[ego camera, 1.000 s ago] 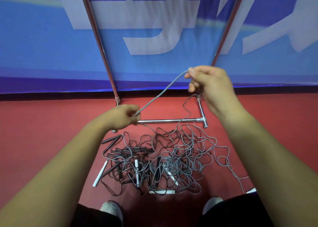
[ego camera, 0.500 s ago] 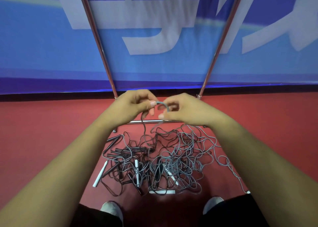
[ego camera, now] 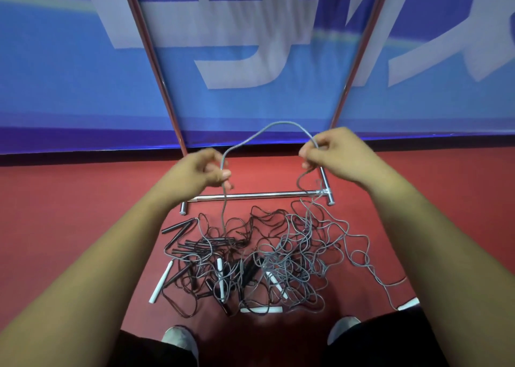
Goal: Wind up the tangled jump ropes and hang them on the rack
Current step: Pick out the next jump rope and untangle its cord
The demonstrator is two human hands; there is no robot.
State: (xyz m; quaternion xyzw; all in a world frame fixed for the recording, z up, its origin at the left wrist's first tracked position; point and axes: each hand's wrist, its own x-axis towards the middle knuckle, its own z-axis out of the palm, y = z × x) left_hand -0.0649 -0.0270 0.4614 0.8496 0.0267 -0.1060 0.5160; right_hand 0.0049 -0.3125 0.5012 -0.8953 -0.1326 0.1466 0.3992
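Both hands were up over the heap, and a single grey rope (ego camera: 278, 124) arched between them. Its span ran left to right and bowed up toward the blue banner (ego camera: 69, 88). The left hand (ego camera: 203, 169) had its fingers curled round the rope, thumb clamped against the forefinger. The right hand (ego camera: 331, 152) pinched the other end of the arch at its fingertips. From the left hand one strand dropped almost straight down into the tangle (ego camera: 264, 255). From the right, a looser strand curled down past the near corner of the rack (ego camera: 324, 192) into the same heap.

That tangle lay on the red floor (ego camera: 69, 213), just this side of the rack's crossbar (ego camera: 264, 196), with grey cords massed to the right and black ones to the left. White handles (ego camera: 161, 280) and black handles (ego camera: 175, 227) poked out at all angles. The leftmost white one leaned steeply, and another lay flat along the near edge. Which handle belonged to which cord could not be made out in that knot.

The crossbar ran left to right on the floor, and the two uprights (ego camera: 156, 68) slanted up and were cut off by the top edge. At far right one more white handle was half hidden behind the right forearm. Two shoe tips (ego camera: 178, 336) showed at the bottom.
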